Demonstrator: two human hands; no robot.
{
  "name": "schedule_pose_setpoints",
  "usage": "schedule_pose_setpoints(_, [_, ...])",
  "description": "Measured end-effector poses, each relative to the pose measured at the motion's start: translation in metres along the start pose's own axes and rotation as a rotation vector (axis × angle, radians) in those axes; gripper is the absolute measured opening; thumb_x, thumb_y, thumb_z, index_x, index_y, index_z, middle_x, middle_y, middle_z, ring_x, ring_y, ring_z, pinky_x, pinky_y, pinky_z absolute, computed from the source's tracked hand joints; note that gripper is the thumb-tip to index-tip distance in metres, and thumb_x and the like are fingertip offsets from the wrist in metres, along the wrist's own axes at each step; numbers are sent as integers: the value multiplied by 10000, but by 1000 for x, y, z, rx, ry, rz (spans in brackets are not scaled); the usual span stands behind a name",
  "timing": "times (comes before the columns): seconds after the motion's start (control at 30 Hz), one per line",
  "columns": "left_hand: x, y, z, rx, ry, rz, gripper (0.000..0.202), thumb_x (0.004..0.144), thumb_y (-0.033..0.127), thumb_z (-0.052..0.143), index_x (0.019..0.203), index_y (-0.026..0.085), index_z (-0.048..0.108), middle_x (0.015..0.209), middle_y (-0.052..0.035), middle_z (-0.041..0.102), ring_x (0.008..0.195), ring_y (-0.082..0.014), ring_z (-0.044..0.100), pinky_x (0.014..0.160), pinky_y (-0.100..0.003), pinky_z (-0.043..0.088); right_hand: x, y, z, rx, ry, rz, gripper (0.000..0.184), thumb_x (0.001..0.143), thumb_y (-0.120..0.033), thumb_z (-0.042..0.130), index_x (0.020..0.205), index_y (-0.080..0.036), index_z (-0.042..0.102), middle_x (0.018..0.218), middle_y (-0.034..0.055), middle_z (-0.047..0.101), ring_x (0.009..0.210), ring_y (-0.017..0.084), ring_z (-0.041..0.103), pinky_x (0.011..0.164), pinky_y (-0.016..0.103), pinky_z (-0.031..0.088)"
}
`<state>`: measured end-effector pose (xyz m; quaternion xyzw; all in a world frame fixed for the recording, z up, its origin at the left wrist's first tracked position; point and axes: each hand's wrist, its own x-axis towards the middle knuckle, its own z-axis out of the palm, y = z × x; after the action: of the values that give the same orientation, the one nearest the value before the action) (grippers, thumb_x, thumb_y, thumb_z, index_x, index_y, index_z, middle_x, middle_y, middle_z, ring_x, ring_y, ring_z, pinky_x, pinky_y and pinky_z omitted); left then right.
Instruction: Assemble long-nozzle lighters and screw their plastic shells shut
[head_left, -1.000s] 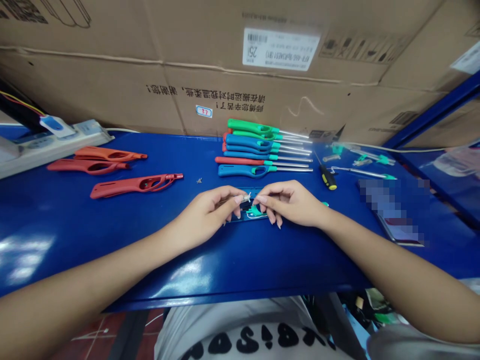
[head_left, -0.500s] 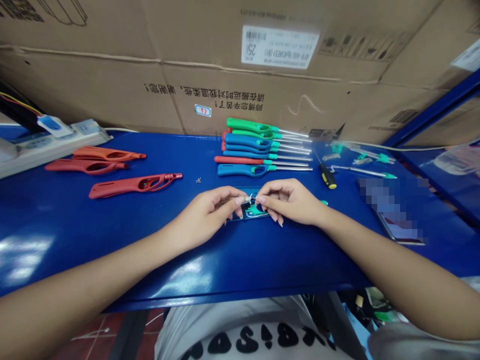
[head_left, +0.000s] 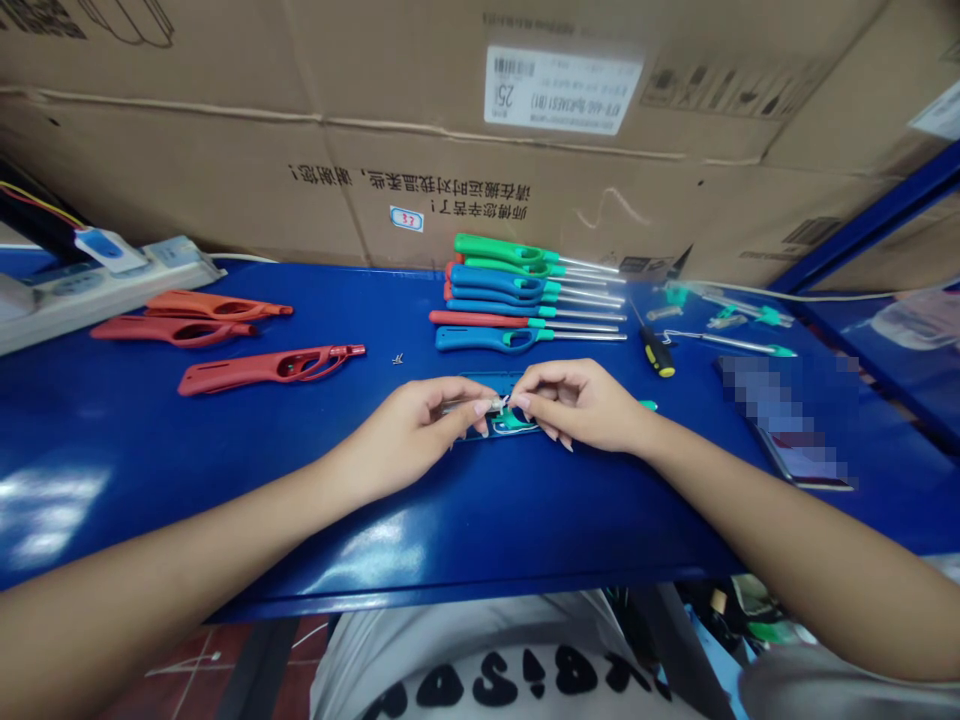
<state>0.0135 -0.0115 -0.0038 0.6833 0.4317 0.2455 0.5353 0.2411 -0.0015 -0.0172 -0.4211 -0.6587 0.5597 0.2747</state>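
Observation:
Between the thumb and fingers of my left hand (head_left: 412, 428) is a small clear lighter gas tank (head_left: 496, 405), mostly hidden by the fingers. My right hand (head_left: 577, 402) is closed in a pinch at the tank's tip, on the end of a thin white tube (head_left: 506, 400). Under both hands lies an opened blue lighter shell (head_left: 491, 433), with a green part (head_left: 513, 419) and a white line inside it. My fingertips cover much of the shell.
Several assembled lighters (head_left: 491, 340) lie stacked behind my hands. Red and orange shells (head_left: 270, 372) and tiny screws (head_left: 397, 359) are left. A screwdriver (head_left: 658, 355), a metal lighter tube (head_left: 739, 343) and a phone (head_left: 787, 430) lie right. Behind stands a cardboard box (head_left: 247, 190).
My left fingers have shifted slightly, and more of the clear gas tank shows between them. My right hand stays pinched at its tip. The things around are unchanged.

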Motion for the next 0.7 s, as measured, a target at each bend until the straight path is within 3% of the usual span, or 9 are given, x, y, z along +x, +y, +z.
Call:
schedule_pose_setpoints(0.23, [0,1,1,-34,29,-14,259,937,348,593,1052,164,735,848,-31,742,712,-143,615,687,-257,477,-1,-1,-1,-24,-1,-30,268,874,-411,685,877,-144,660,526,-57,549,396,50,471,356,150,423])
schedule_pose_setpoints(0.7, [-1,-1,4,-39,47,49,240,925,304,600,1028,177,776,848,-32,772,763,-168,664,742,-279,528,-1,0,3,-80,30,-96,272,874,-416,680,859,-144,684,669,-13,604,481,58,513,450,187,420])
